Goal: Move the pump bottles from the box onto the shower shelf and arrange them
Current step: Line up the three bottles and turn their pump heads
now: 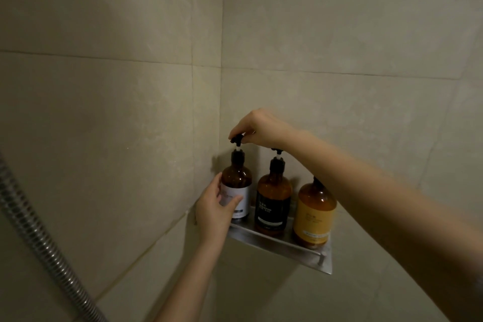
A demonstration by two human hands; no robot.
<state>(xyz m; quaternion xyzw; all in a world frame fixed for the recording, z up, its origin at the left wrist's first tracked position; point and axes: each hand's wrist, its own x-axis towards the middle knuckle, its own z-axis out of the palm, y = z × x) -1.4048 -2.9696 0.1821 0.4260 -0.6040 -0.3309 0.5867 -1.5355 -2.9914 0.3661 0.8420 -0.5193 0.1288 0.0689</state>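
Amber, already upright on the shelf (277, 239): three pump bottles (273, 196); probably just aligning the white-labelled bottle (236, 180), gripped by left hand (213, 213), pump (236, 138) pinched by right hand (261, 127).

Two tiled walls meet at a vertical corner (223, 21) a little left of centre. The left wall (91, 112) and the right wall (352, 21) are faced with large beige tiles, faintly veined like marble. A narrow vertical joint (192, 21) runs just left of the corner. A horizontal grout line (104, 58) crosses the left wall, and a matching line (339, 72) leaves the corner across the right wall. Lower, left of the corner, a paler joint (143, 253) slants downward. Well left of the corner, a ribbed metal shower hose (36, 232) curves down to the bottom edge. The light is dim and warm, with soft shadows.
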